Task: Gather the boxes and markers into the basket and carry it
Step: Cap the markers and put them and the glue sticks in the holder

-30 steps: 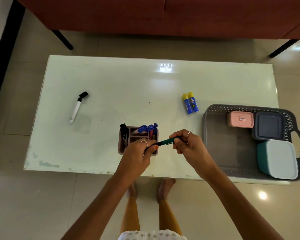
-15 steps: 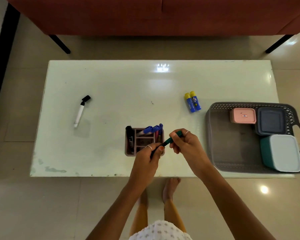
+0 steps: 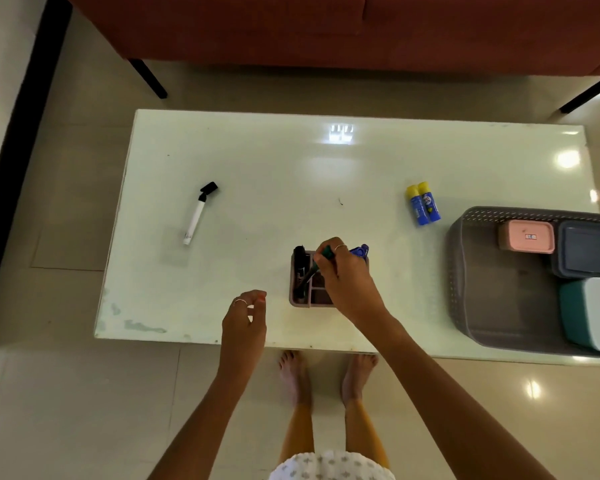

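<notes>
the right hand (image 3: pixel 343 275) pinches a green marker (image 3: pixel 315 268) with curled fingers, its lower end down inside the pen holder (image 3: pixel 300 301) near the front middle of the table (image 3: pixel 257 161). the left hand (image 3: pixel 244 315) hovers just left of the pen holder, fingers loosely curled, holding nothing. a white marker (image 3: pixel 197 216) lies far left of the holder; two glue sticks (image 3: pixel 423 203) lie behind it to the right. further right sits the basket (image 3: pixel 464 271), with a pink box (image 3: pixel 525 236), a dark box (image 3: pixel 586 252) and a teal box (image 3: pixel 593 313) inside.
</notes>
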